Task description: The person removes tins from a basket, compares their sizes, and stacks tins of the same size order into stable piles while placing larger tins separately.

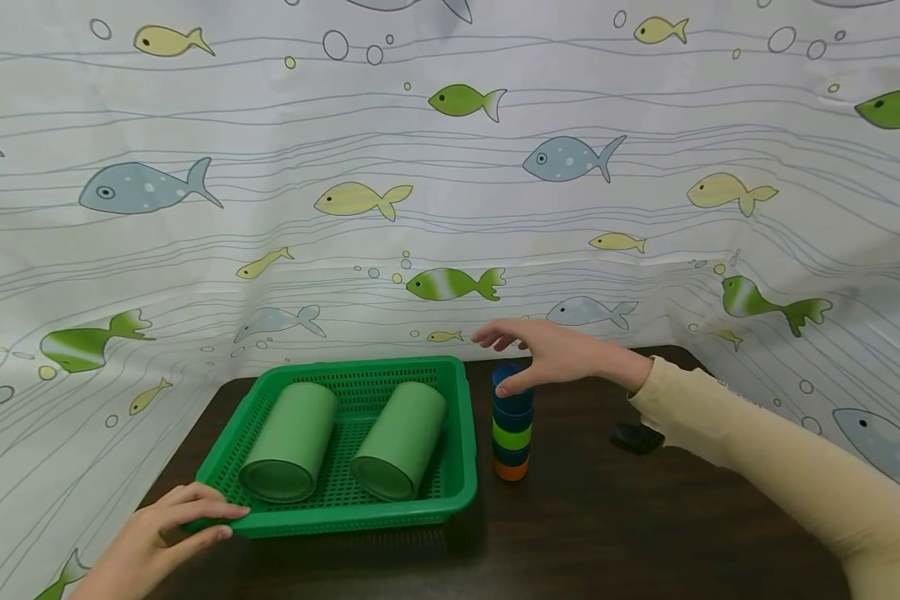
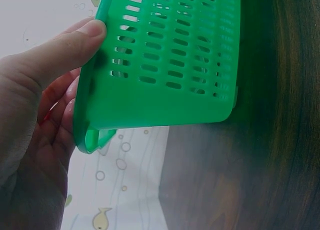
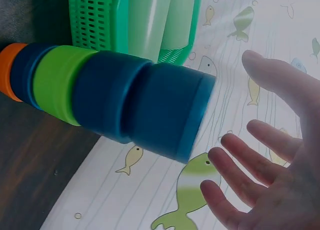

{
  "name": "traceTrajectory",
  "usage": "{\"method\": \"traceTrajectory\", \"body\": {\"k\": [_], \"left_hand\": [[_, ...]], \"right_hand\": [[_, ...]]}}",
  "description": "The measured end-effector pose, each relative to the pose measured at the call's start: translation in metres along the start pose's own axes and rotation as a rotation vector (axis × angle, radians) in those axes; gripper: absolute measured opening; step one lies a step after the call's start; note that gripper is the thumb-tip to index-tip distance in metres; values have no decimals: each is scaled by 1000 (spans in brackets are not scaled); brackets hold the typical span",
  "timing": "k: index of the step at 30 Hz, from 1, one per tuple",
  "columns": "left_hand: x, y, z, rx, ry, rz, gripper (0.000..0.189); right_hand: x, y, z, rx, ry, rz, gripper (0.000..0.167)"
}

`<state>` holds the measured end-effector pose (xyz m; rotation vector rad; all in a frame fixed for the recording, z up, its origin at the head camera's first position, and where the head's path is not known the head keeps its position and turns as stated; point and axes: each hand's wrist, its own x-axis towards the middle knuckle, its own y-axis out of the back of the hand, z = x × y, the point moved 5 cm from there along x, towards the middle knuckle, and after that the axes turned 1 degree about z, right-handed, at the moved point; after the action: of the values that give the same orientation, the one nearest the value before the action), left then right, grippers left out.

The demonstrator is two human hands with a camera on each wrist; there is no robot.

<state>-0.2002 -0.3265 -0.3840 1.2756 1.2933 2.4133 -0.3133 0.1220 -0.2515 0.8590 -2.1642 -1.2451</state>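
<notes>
At the near left corner of a green perforated plastic basket point(image 1: 345, 518), my left hand point(image 1: 168, 533) pinches the rim; the left wrist view shows the thumb point(image 2: 82, 43) on the outer side and fingers behind the rim. Two light green cylinders point(image 1: 288, 442) lie on their sides inside the basket. Right of it stands an upright stack of cups point(image 1: 512, 439), orange at the bottom, then dark blue, lime green and more blue. My right hand point(image 1: 555, 354) is by the top of the stack, fingers spread and holding nothing. In the right wrist view a gap separates the fingers from the top blue cup point(image 3: 167, 110).
Everything stands on a dark brown wooden table point(image 1: 600, 525). A small black object point(image 1: 636, 437) lies under the right forearm. Behind and at the sides hangs a white curtain point(image 1: 390, 150) printed with fish.
</notes>
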Motion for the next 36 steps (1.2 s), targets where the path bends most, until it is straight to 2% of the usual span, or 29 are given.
{"method": "traceTrajectory", "body": {"k": [7, 14, 19, 23, 28, 36], "left_hand": [[0, 0, 1, 5, -9, 9, 57], [0, 1, 2, -6, -27, 22, 56], [2, 1, 5, 40, -17, 37, 56], [2, 2, 8, 104, -10, 58, 58], [-1, 3, 11, 174, 29, 98, 61], [-6, 5, 12, 170, 78, 127, 60]], "right_hand": [[20, 2, -14, -89, 43, -25, 70], [54, -11, -39, -175, 75, -161, 72], [72, -28, -51, -269, 77, -241, 70], [84, -45, -60, -337, 111, -291, 68], [98, -61, -68, -409, 97, -343, 68], [119, -91, -75, -516, 105, -416, 74]]}}
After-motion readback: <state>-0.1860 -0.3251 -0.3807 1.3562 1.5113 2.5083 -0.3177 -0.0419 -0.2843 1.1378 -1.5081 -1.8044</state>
